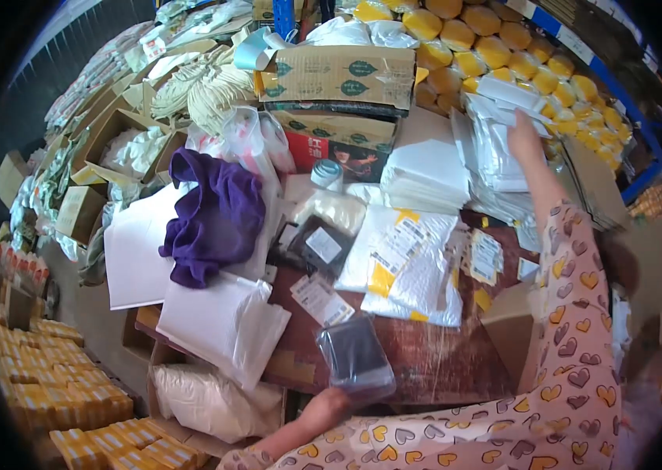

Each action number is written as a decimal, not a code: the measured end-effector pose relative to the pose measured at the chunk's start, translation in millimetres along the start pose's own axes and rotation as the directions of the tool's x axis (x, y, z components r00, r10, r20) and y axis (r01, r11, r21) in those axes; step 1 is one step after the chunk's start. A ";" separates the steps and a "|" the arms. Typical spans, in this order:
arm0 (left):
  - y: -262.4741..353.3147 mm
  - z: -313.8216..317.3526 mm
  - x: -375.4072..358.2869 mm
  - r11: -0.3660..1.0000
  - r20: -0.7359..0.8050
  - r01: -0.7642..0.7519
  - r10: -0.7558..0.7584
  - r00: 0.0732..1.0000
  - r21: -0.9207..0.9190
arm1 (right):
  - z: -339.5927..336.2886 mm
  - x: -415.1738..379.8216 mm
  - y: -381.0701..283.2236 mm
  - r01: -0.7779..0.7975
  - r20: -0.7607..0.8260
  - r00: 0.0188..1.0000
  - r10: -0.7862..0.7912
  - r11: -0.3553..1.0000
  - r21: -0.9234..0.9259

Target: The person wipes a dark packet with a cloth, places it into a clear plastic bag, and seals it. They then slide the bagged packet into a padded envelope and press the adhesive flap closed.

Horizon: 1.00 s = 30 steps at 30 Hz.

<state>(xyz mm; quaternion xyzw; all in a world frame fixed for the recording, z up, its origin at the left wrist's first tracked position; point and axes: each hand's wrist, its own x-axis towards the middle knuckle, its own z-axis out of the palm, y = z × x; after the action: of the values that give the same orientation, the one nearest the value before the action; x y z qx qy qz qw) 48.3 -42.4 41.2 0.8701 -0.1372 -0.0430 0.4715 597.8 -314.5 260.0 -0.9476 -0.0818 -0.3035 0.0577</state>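
Observation:
Near the front edge of the table, my left hand (pixel 327 408) is closed at the lower corner of a clear plastic bag (pixel 356 357) with a dark flat item inside. Far to the right, my right hand (pixel 524 138) reaches onto a stack of white mailing bags (pixel 497 149). Its fingers are closed at the top one, though the fingertips are partly hidden. A printed label slip (pixel 321 299) lies just beyond the clear bag. Packed white parcels (pixel 413 262) with labels and yellow tape lie between my hands.
A purple cloth (pixel 217 211) rests on white mailers (pixel 217 325) at the left. Cardboard boxes (pixel 339 74) stand at the back. More label slips (pixel 484 257) lie at the right. Yellow-wrapped goods fill the rack (pixel 495 47) behind and the floor piles (pixel 57 392).

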 end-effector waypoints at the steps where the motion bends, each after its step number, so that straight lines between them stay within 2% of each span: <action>1: 5.7 -2.9 0.9 0.996 0.013 0.077 -0.077 0.997 -0.042 | 9.7 13.1 14.3 0.065 0.026 0.998 -0.063 0.996 -0.067; 2: 9.4 -4.4 4.4 0.984 0.029 0.153 -0.151 0.988 -0.088 | 18.3 23.9 20.8 0.063 0.026 0.998 -0.061 0.997 -0.053; 4: 6.2 -4.4 12.6 0.979 0.039 0.189 -0.187 0.982 -0.078 | 35.3 39.5 30.0 -0.095 0.103 0.989 0.106 0.990 -0.100; 5: 8.6 -6.6 15.3 0.975 0.019 0.203 -0.202 0.979 -0.093 | 35.1 41.4 26.8 -0.016 0.115 0.992 0.047 0.966 -0.257; 6: 11.4 -8.7 18.9 0.971 -0.006 0.212 -0.214 0.977 -0.107 | 30.9 42.6 22.3 -0.010 0.117 0.992 0.039 0.970 -0.245; 8: 20.4 -13.4 22.4 0.955 -0.027 0.270 -0.275 0.961 -0.123 | 25.1 42.1 11.9 0.187 0.258 0.965 -0.055 0.834 -0.520; 10: 21.2 -13.9 20.2 0.933 -0.025 0.327 -0.335 0.942 -0.149 | 31.3 46.4 18.5 0.192 0.243 0.967 -0.082 0.859 -0.475; 12: 16.0 -13.5 20.2 0.979 -0.010 0.197 -0.198 0.980 -0.051 | 20.4 55.8 27.3 -0.013 -0.046 0.999 -0.004 0.932 -0.363; 13: 15.2 -12.1 20.9 0.982 0.010 0.186 -0.186 0.982 -0.034 | 8.6 55.5 34.6 0.002 -0.308 0.947 -0.087 0.965 -0.264; 14: 12.4 -9.2 19.8 0.984 0.010 0.177 -0.177 0.984 -0.038 | -10.0 58.3 35.5 0.001 -0.313 0.945 -0.090 0.962 -0.273; 16: -2.9 -4.2 21.7 0.987 0.066 0.118 -0.126 0.990 0.112 | -58.8 63.3 35.7 0.191 -0.653 0.741 -0.157 0.981 -0.019; 17: -2.6 -5.4 23.8 0.991 0.053 0.100 -0.105 0.993 0.085 | -87.7 60.6 30.2 0.185 -0.664 0.730 -0.162 0.982 -0.036; 18: -0.8 -6.8 26.3 0.994 0.054 0.073 -0.077 0.996 0.085 | -120.8 52.4 17.1 0.208 -0.698 0.706 -0.115 0.977 0.049; 19: 2.4 -7.7 25.3 0.992 0.037 0.097 -0.100 0.994 0.082 | -151.2 40.3 3.0 0.236 -0.724 0.686 -0.068 0.963 0.133; 20: 5.5 -9.2 23.0 0.990 0.017 0.122 -0.123 0.992 0.076 | -180.0 27.9 -11.4 0.235 -0.734 0.674 -0.078 0.965 0.113; 21: 5.3 -13.1 20.1 0.992 0.022 0.073 -0.076 0.997 0.106 | -207.3 13.3 -26.9 0.178 -0.628 0.767 0.132 0.897 0.405; 22: 5.7 -17.4 16.1 0.983 0.063 0.108 -0.118 0.991 0.149 | -228.7 -2.6 -40.9 0.084 -0.452 0.838 0.304 0.748 0.659; 23: 17.7 -31.1 14.1 0.977 0.078 0.088 -0.105 0.991 0.196 | -241.9 -17.1 -52.4 0.090 -0.465 0.833 0.299 0.757 0.647; 24: 29.1 -47.4 14.4 0.968 0.094 0.067 -0.092 0.991 0.243 | -250.6 -32.3 -62.9 0.228 -0.461 0.842 0.279 0.590 0.775; 25: 31.3 -59.2 11.2 0.980 -0.008 -0.024 0.026 1.000 0.195 | -259.8 -51.5 -76.7 0.341 -0.454 0.853 0.257 0.384 0.858; 26: 33.5 -71.2 6.8 0.982 -0.110 -0.117 0.134 0.985 0.152 | -271.9 -79.6 -99.0 0.334 -0.454 0.853 0.256 0.400 0.853; 27: 44.0 -84.2 5.8 0.995 -0.231 -0.080 0.091 0.969 0.058 | -282.7 -113.6 -128.3 0.295 -0.356 0.913 0.201 0.279 0.914; 28: 46.6 -95.2 2.0 0.925 -0.221 -0.021 -0.069 0.973 -0.380 | -291.1 -143.6 -156.6 0.231 -0.251 0.959 0.129 0.152 0.961; 29: 47.2 -108.3 -0.8 0.763 -0.199 -0.072 -0.075 0.977 -0.642 | -295.3 -170.1 -179.5 0.204 -0.224 0.966 0.126 0.157 0.966; 30: 52.3 -118.1 -6.1 0.469 -0.134 -0.059 -0.129 0.982 -0.881 | -297.6 -196.9 -201.8 0.070 -0.069 0.996 0.054 -0.012 0.997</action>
<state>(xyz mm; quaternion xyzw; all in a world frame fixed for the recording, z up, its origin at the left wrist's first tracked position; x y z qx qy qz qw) 56.2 27.7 149.5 0.5052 -0.0337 -0.0376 0.8615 233.1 -187.7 397.8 -0.6099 -0.2761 -0.1962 0.7164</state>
